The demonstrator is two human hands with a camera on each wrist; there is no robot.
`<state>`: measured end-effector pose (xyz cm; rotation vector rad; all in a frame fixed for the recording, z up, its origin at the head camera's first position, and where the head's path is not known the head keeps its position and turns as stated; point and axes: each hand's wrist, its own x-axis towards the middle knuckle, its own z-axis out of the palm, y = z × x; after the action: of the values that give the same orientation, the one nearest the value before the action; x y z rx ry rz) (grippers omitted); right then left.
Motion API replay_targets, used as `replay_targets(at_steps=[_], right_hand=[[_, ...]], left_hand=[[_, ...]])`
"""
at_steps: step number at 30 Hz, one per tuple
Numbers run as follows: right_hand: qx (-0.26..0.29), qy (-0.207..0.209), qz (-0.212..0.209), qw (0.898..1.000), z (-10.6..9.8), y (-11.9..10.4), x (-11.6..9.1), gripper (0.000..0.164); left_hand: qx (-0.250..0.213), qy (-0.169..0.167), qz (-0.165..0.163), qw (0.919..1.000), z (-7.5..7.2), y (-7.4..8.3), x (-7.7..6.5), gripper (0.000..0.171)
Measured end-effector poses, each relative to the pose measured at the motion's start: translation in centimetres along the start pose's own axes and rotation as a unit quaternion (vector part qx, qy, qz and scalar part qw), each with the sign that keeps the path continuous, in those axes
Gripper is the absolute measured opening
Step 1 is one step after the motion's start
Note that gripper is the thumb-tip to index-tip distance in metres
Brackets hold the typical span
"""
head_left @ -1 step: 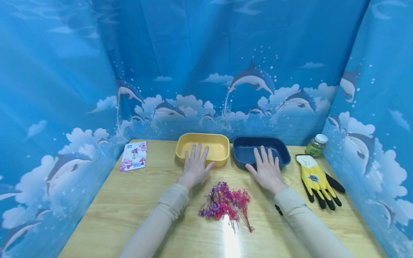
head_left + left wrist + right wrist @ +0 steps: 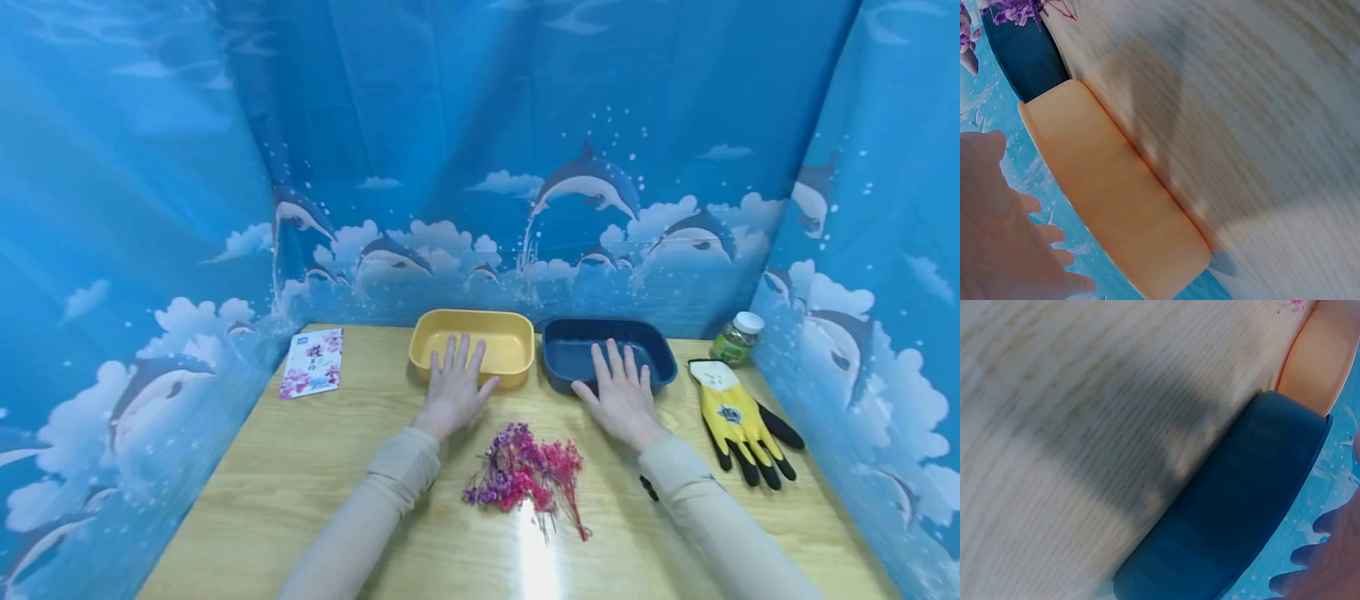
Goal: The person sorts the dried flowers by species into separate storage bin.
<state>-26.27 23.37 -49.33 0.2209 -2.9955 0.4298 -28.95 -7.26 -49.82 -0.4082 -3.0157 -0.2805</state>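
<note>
My left hand (image 2: 453, 398) is spread palm down in front of the yellow plastic basin (image 2: 513, 350), its fingers overlapping the near rim in the head view. To the right, my right hand (image 2: 621, 402) is spread the same way before the navy basin (image 2: 555, 354). Both hands hold nothing. The left wrist view shows the yellow basin's outer wall, with the hand (image 2: 1004, 219) off to one side of its rim. Likewise, the right wrist camera sees the navy wall and the hand's fingers (image 2: 1310, 556) beyond its rim. Dried purple and pink flowers (image 2: 517, 471) lie on the table between my forearms.
A flower-printed card or booklet (image 2: 313, 364) lies at the table's back left. On the right are a yellow and black work glove (image 2: 731, 417) and a white-lidded jar (image 2: 737, 340). A dolphin-print curtain (image 2: 450, 167) encloses the wooden table (image 2: 300, 500) behind and at both sides.
</note>
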Motion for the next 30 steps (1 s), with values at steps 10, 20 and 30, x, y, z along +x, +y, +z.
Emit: replay_targets(at_steps=[10,20,30], right_hand=[[0.044,0.052,-0.045,0.997,-0.8,-2.1,-2.6,0.055],[0.102,-0.033,-0.075,0.991,0.8,-9.5,-8.0,0.049],[0.125,-0.023,-0.094,0.987,2.9,-10.2,-8.1,0.061]], left_hand=[[-0.057,0.042,-0.025,0.9972,-1.1,-0.7,-0.3,0.075],[-0.295,0.146,-0.168,0.9292,-1.2,-5.4,-0.7,0.076],[-0.536,0.118,-0.232,0.8027,1.2,-7.8,0.3,0.069]])
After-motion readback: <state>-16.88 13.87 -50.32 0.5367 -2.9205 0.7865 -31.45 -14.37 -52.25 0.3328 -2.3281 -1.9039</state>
